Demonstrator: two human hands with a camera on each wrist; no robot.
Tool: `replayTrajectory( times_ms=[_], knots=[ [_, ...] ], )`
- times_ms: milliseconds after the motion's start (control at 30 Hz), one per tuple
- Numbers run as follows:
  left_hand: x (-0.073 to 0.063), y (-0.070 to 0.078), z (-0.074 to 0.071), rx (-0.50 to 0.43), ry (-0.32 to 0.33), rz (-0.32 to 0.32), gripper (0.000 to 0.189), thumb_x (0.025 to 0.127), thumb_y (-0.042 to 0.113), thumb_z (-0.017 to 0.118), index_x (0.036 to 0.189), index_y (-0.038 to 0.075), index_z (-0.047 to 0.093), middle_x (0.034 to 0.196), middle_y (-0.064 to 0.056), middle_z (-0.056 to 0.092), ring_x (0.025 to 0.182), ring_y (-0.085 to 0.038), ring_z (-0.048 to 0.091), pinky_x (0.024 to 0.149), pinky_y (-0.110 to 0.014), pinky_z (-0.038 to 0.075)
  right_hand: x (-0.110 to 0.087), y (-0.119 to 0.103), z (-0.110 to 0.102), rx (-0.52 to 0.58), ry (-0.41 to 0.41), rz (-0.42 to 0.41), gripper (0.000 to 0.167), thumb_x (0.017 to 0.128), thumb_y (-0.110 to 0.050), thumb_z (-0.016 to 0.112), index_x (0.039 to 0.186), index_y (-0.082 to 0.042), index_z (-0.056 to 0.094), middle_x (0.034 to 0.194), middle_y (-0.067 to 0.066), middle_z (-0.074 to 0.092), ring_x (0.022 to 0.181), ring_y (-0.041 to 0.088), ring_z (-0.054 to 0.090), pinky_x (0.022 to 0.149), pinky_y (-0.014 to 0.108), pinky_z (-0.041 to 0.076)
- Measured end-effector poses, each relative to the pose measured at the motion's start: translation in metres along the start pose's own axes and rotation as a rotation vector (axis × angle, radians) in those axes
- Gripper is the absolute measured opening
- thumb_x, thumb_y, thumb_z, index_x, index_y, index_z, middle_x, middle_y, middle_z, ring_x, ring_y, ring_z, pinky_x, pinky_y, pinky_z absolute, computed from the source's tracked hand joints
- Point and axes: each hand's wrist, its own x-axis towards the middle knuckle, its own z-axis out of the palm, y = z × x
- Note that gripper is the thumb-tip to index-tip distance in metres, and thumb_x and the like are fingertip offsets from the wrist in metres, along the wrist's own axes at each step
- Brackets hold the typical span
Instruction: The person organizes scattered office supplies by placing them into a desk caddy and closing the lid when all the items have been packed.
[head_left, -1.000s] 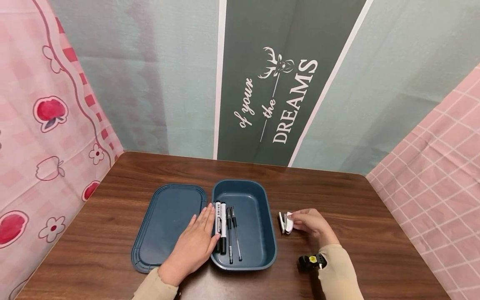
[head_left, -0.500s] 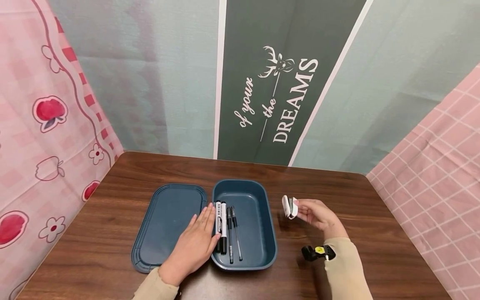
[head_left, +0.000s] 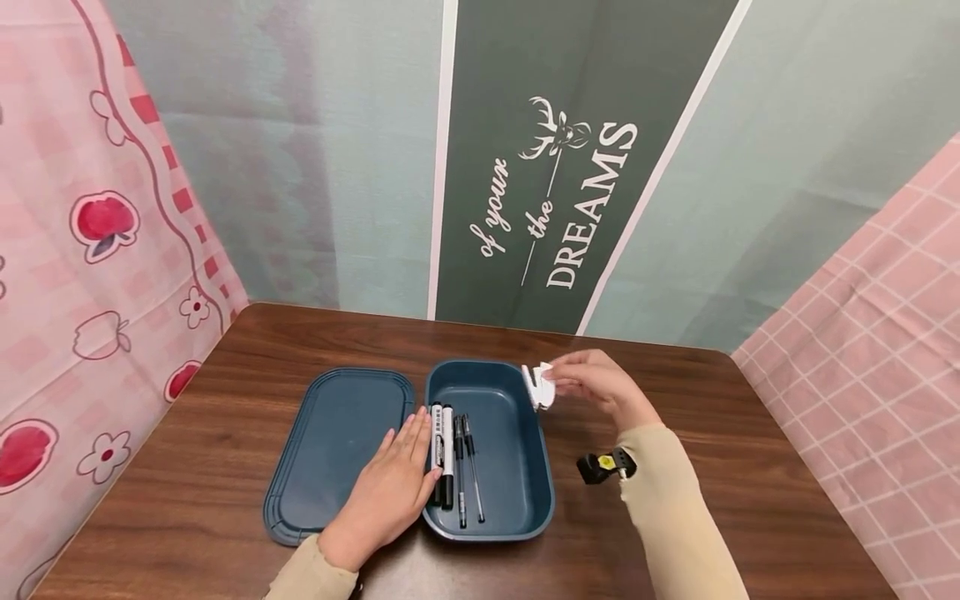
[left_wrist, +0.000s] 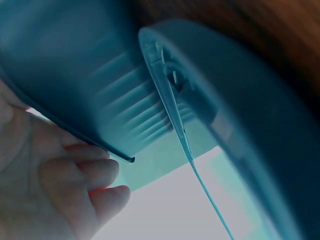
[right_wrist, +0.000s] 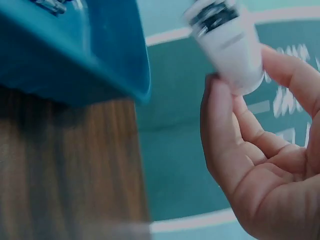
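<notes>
A dark blue box [head_left: 498, 467] stands on the table without its cover. Two white-and-black markers [head_left: 447, 454] and two clear-barrelled pens [head_left: 470, 467] lie along its left side. My left hand [head_left: 393, 483] rests with straight fingers at the box's left rim, over the edge of the blue lid [head_left: 341, 450]. In my right hand [head_left: 596, 379] a small white stapler [head_left: 542, 387] is pinched between thumb and fingers, held above the far right rim of the box. The right wrist view shows the same stapler [right_wrist: 232, 50], slightly blurred, gripped at one end.
The brown wooden table [head_left: 675, 400] reaches back to a hanging grey-green curtain [head_left: 375, 167] with white lettering. Pink cloths hang at the left and right sides. A black wrist camera [head_left: 603, 467] sits on the right sleeve.
My right hand has lifted the stapler off the table and carried it up and leftward to the box's right rim. My left hand stays in place.
</notes>
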Motion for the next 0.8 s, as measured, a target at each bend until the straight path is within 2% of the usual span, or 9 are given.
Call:
replayTrajectory(
  times_ms=[100,167,300,667,800],
  knots=[
    [-0.001,-0.001,0.0,0.001,-0.002,0.0,0.061,0.099,0.03,0.047,0.145,-0.007,0.029,0.152,-0.021,0.024,0.139,-0.031,0.026,0.112,-0.047,0.023,0.012,-0.016,0.021,-0.248,0.039,-0.036,0.023,0.081,-0.004,0.069,0.097,0.013,0.064,0.083,0.008,0.066,0.07,0.014,0.063,0.07,0.032,0.056],
    [-0.001,-0.001,0.001,0.001,0.002,0.001,0.061,0.099,0.03,0.048,0.145,-0.007,0.03,0.151,-0.021,0.025,0.138,-0.031,0.026,0.112,-0.047,0.023,0.018,-0.025,0.033,-0.396,0.053,-0.062,0.022,0.079,-0.006,0.073,0.092,0.01,0.068,0.081,0.009,0.066,0.068,0.015,0.062,0.067,0.032,0.056],
    [0.0,-0.002,0.001,0.004,0.018,0.007,0.062,0.098,0.03,0.049,0.144,-0.007,0.03,0.151,-0.021,0.026,0.138,-0.031,0.027,0.111,-0.047,0.025,0.028,-0.036,0.052,-0.596,0.04,-0.118,0.015,0.076,-0.008,0.076,0.085,0.003,0.071,0.074,0.007,0.067,0.062,0.012,0.058,0.062,0.031,0.055],
    [0.0,-0.001,0.001,0.009,0.03,0.007,0.062,0.098,0.028,0.05,0.144,-0.007,0.031,0.15,-0.021,0.027,0.138,-0.031,0.028,0.11,-0.048,0.026,0.043,-0.032,0.083,-0.975,-0.06,-0.268,0.009,0.074,-0.004,0.075,0.081,-0.001,0.07,0.068,0.002,0.063,0.057,0.012,0.053,0.052,0.023,0.047],
    [0.001,-0.001,0.002,0.015,0.029,0.008,0.062,0.098,0.029,0.05,0.144,-0.007,0.031,0.151,-0.02,0.027,0.138,-0.031,0.028,0.11,-0.048,0.026,0.046,-0.026,0.091,-1.055,-0.071,-0.285,0.01,0.076,-0.002,0.074,0.084,-0.001,0.069,0.065,0.001,0.059,0.055,0.013,0.05,0.051,0.023,0.044]
  ],
)
